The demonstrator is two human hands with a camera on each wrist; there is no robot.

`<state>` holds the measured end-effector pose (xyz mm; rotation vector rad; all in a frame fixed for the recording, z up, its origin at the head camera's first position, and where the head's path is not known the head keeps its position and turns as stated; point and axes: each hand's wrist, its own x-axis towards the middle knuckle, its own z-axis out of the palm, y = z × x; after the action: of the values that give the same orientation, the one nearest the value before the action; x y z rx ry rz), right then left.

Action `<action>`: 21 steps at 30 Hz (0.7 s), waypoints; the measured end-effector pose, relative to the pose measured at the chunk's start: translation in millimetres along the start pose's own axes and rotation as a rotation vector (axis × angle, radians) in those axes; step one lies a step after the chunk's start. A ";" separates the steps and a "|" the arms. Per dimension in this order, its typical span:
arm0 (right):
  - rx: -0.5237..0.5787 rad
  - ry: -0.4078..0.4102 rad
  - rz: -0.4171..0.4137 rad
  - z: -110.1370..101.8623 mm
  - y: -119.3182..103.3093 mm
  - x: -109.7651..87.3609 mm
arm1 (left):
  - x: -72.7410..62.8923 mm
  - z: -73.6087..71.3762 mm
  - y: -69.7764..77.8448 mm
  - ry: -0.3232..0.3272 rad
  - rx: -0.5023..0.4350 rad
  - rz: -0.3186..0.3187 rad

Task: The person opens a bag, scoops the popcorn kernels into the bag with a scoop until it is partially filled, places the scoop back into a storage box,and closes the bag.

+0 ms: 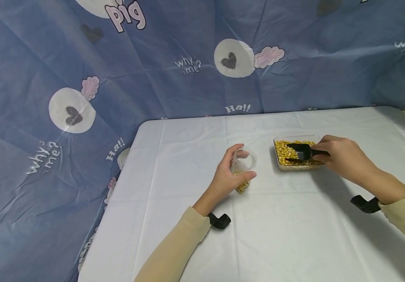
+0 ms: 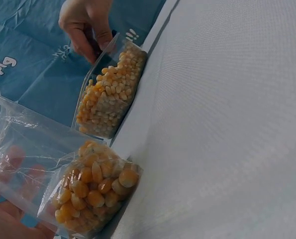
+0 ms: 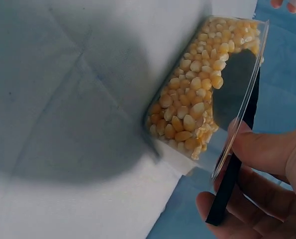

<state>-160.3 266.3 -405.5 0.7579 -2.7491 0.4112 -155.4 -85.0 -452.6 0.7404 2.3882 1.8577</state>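
My left hand (image 1: 223,177) grips a clear plastic bag (image 1: 242,188) and keeps its round mouth spread. Yellow corn kernels (image 2: 95,191) fill the bottom of this bag, close over the white cloth in the left wrist view. To its right stands a clear rectangular container (image 1: 295,168) holding many more kernels (image 3: 187,94). A black scoop (image 1: 305,152) lies with its blade among those kernels, inside the container. My right hand (image 1: 343,157) holds the scoop's handle (image 3: 223,195) between thumb and fingers, at the container's right rim. Part of the blade is hidden in the corn.
A white cloth (image 1: 279,235) covers the table. Behind the table's far edge and along its left side hangs a blue printed curtain (image 1: 174,94). Black wrist mounts (image 1: 220,221) stick out at both sleeves.
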 end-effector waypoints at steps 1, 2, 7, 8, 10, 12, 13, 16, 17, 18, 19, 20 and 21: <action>0.004 -0.003 0.009 -0.4 0.1 -0.8 | -0.1 0.1 -0.1 0.000 -0.001 0.001; 0.005 -0.006 0.026 -1.0 0.3 -1.7 | 0.1 0.2 -0.1 -0.001 0.000 0.005; 0.011 -0.022 0.079 -2.7 2.9 -6.8 | -0.1 0.5 -1.8 -0.002 -0.003 0.009; 0.014 -0.023 0.087 -3.0 3.7 -8.1 | -0.1 0.5 -1.9 -0.001 -0.003 0.009; 0.025 -0.019 0.093 -3.6 5.4 -10.2 | -0.4 0.4 -2.2 0.000 -0.004 0.008; 0.036 -0.017 0.103 -4.1 7.1 -11.9 | -0.7 0.5 -2.2 0.003 -0.005 0.008; 0.040 -0.017 0.110 -4.3 7.9 -12.6 | -0.7 0.6 -2.2 0.003 -0.008 0.009; 0.060 -0.018 0.147 -5.2 9.5 -14.5 | -0.6 1.1 -2.2 0.004 -0.014 0.012; 0.066 -0.018 0.158 -5.3 9.9 -15.2 | -0.5 1.3 -2.2 0.004 -0.016 0.014; 0.072 -0.014 0.166 -5.3 10.4 -15.9 | -0.4 1.6 -2.2 0.003 -0.018 0.016; 0.078 -0.009 0.174 -5.3 10.8 -16.7 | -0.2 1.9 -2.3 0.003 -0.019 0.018; 0.084 -0.002 0.179 -5.2 11.3 -17.5 | 0.0 2.2 -2.4 0.002 -0.019 0.020; 0.088 0.005 0.181 -5.2 11.7 -18.3 | 0.1 2.4 -2.4 0.001 -0.019 0.021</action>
<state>-150.4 286.0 -408.9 0.5271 -2.8208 0.5729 -155.6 -83.1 -455.5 0.7660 2.3687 1.8868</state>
